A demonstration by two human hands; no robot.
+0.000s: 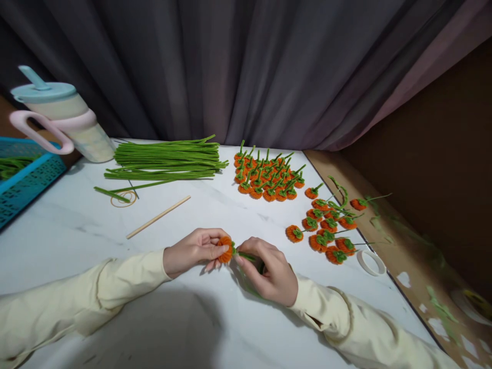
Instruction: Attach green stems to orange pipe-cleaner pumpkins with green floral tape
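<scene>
Between the fingertips of my left hand (192, 251) is a small orange pipe-cleaner pumpkin (223, 251), turned on its side with its green top to the right. My right hand (271, 271) pinches a green pipe cleaner (246, 255) close against that top; part of the strand is hidden behind the fingers. Finished-looking pumpkins (269, 192) with upright green stems stand in a tight cluster at the back. Looser pumpkins (329, 224) lie to the right, several with thin stems. A bundle of green pipe cleaners (165, 160) is spread at the back left.
A wooden stick (158, 217) and a thin ring-shaped band (123, 199) lie left of centre. The tumbler (82, 123) with a pink handle stands beside a blue basket (28, 192). A white tape ring (371, 263) sits at the right table edge. Dark curtains (207, 66) hang behind.
</scene>
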